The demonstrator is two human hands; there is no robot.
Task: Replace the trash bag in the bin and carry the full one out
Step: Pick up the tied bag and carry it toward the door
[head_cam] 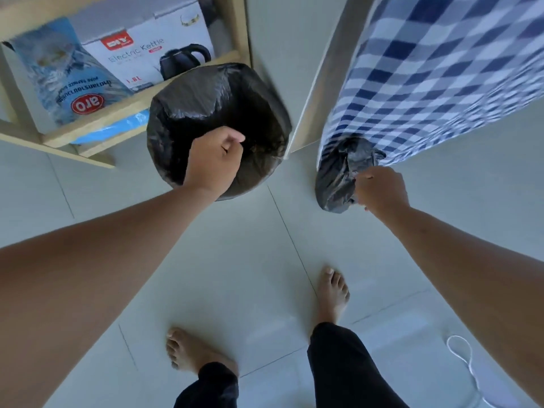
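A round bin (176, 119) stands on the floor, lined with a black trash bag (212, 92) folded over its rim. My left hand (213, 160) reaches over the near rim with its fingers curled into the bag's opening; whether it pinches the plastic is hidden. To the right, my right hand (381, 191) grips the gathered neck of a small, full black bag (335, 181), which hangs just under the edge of a blue checked cloth (435, 72).
A wooden shelf (123, 111) behind the bin holds an electric kettle box (147, 51) and a blue packet (67, 81). A pale wall edge (318, 83) rises between bin and cloth. My bare feet stand on pale floor tiles; a white cord (465, 360) lies at lower right.
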